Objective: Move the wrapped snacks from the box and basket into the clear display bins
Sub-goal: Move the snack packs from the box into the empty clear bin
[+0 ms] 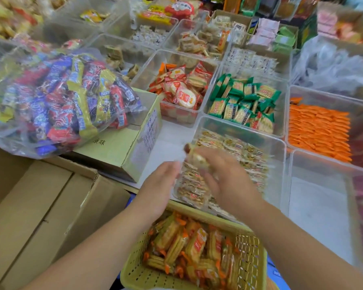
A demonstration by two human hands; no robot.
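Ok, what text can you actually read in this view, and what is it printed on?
"味", after a partly covered character, probably "原": top of the yellow cardboard box.
White label on that box's side: print too blurred to read.
Snack wrappers in the basket: logos too blurred to read.
Wrappers in the clear bins and the candy bag: too blurred to read.

White tabletop, pale, showing in small patches. Light soft and even, no hard shadows. Crumpled clear plastic bag at right rear. Stacked packaged goods along far edge, blurred.
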